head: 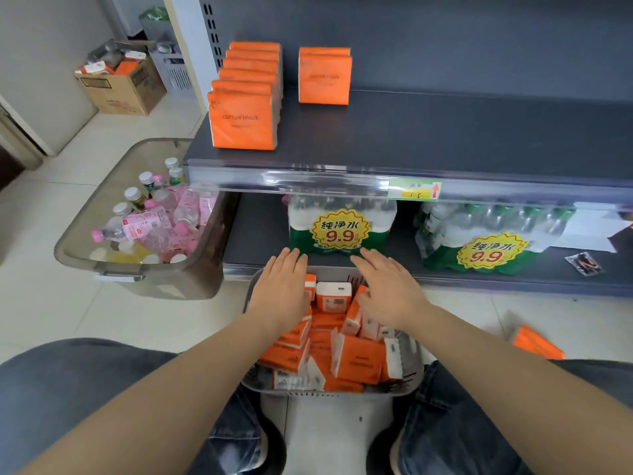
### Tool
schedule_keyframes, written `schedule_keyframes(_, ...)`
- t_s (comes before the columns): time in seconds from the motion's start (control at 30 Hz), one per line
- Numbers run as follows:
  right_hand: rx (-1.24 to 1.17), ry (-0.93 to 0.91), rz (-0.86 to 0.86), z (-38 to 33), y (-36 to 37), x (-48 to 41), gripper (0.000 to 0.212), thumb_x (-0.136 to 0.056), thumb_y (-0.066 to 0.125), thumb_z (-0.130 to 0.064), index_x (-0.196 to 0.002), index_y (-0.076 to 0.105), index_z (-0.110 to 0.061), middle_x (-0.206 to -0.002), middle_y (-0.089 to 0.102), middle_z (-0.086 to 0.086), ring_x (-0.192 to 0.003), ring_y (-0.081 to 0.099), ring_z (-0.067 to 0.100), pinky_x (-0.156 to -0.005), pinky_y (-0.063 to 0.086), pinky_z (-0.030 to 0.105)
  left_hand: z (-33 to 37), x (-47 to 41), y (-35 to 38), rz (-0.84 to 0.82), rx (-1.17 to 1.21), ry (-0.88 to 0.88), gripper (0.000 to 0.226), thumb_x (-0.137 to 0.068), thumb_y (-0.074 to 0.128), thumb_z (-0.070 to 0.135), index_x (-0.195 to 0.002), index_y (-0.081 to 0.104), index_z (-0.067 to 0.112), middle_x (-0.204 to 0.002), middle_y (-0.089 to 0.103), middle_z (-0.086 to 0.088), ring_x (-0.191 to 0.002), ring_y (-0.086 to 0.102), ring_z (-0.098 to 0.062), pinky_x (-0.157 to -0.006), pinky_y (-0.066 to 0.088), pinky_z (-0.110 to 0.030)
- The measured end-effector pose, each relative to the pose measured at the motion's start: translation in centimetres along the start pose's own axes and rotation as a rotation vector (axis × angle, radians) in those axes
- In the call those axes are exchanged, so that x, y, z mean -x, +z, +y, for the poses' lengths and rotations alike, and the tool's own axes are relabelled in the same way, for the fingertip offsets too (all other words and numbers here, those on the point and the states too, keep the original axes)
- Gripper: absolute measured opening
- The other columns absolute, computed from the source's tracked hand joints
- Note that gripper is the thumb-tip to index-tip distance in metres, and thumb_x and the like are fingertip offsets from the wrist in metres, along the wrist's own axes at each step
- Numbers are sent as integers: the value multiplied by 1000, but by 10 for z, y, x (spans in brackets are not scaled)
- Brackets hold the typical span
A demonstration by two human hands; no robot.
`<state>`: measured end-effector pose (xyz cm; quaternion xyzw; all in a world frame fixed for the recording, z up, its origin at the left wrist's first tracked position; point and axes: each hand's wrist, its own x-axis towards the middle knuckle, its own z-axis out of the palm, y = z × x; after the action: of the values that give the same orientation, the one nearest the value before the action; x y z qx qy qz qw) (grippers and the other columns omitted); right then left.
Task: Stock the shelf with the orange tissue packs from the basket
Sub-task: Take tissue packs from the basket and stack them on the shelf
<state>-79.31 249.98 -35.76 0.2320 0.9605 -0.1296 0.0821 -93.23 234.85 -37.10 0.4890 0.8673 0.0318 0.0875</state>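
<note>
Two hands were held over the basket (308,394) in the lower middle of the frame. The left hand (282,286) and right hand (387,289) were flat, palms down, fingers straight and close together, with nothing gripped, probably poised so that a pack could be chosen. Whether the packs were touched could not be told. The loose tissue packs (356,359) were heaped in the basket, tilted at mixed angles with no common axis. On the shelf (445,138), in the upper middle, a row of packs (243,121) was stood upright, broad faces forward, running front to back, presumably for display. A second group (324,77) was stood beside it, apart.
</note>
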Motion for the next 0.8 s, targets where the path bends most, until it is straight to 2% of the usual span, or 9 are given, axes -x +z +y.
schedule_keyframes(0.17, 40, 27, -119, 19, 28, 3, 76, -85, 56, -31, -150, 18, -26, -159, 13, 0, -146, 9, 18, -120, 12, 40, 6, 4, 33, -51, 105, -29, 68, -93, 53, 29, -152, 21, 15, -158, 24, -4, -148, 16, -21, -122, 15, -38)
schedule_keyframes(0.27, 68, 37, -180, 32, 44, 2, 76, -87, 59, -31, -150, 17, -26, -159, 13, 0, -146, 10, 18, -120, 9, 37, 13, 2, 53, -106, 138, -32, 66, -92, 55, 28, -150, 26, 15, -155, 29, -5, -146, 20, -22, -121, 17, -37)
schedule_keyframes(0.37, 110, 52, -245, 45, 57, -1, 83, -86, 63, -20, -151, 13, -24, -160, 9, 0, -147, 8, 19, -120, 9, 38, 23, -5, 72, -163, 218, -63, 66, -88, 58, 27, -147, 30, 16, -151, 35, -4, -142, 28, -22, -119, 22, -37)
schedule_keyframes(0.5, 92, 60, -262, 63, 71, -10, 78, -87, 62, -21, -150, 17, -26, -159, 13, 0, -147, 11, 18, -120, 12, 40, 40, -16, 100, -276, 267, -86, 68, -88, 59, 30, -148, 28, 15, -150, 36, -4, -139, 33, -21, -116, 30, -37)
schedule_keyframes(0.6, 110, 11, -297, 72, 82, -22, 82, -84, 63, -10, -151, 17, -25, -159, 14, -1, -147, 11, 17, -120, 14, 40, 51, -26, 118, -351, 279, -107, 59, -88, 59, 30, -140, 36, 17, -141, 44, -4, -130, 43, -23, -107, 41, -38)
schedule_keyframes(0.73, 141, -46, -322, 81, 95, -40, 92, -78, 67, -2, -151, 15, -25, -160, 9, -1, -147, 6, 18, -120, 14, 43, 59, -46, 137, -429, 323, -179, 51, -86, 60, 33, -131, 43, 16, -133, 50, -6, -123, 49, -26, -105, 41, -43)
schedule_keyframes(0.8, 157, -74, -340, 86, 102, -47, 94, -77, 68, -2, -151, 15, -25, -160, 8, -1, -147, 5, 19, -120, 13, 43, 62, -56, 146, -440, 393, -243, 52, -86, 60, 37, -132, 44, 19, -131, 53, -5, -120, 52, -26, -101, 44, -40)
